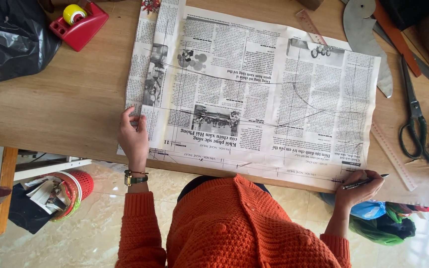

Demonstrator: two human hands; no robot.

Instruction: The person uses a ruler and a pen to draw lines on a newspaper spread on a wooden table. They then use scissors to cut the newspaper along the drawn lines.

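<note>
**Hands at the near edge of the newspaper**

An orange knitted sleeve [140,223] is leading to the left hand [134,136], pressing flat and open on the large printed newspaper sheet [254,94]. The right hand [358,191] is gripping a slim dark pen [365,182] at the sheet's near right corner. The sheet is stretching lengthwise between both hands, across the wooden counter [70,104].

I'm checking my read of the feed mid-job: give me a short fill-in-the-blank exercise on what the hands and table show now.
1. The right hand holds a ____ at the near edge of the newspaper sheet.
2. The left hand presses flat on the sheet's ____ side.
3. The scissors lie to the ____ of the sheet.
4. The tape dispenser is coloured ____.

Missing words: pen; left; right; red
</note>
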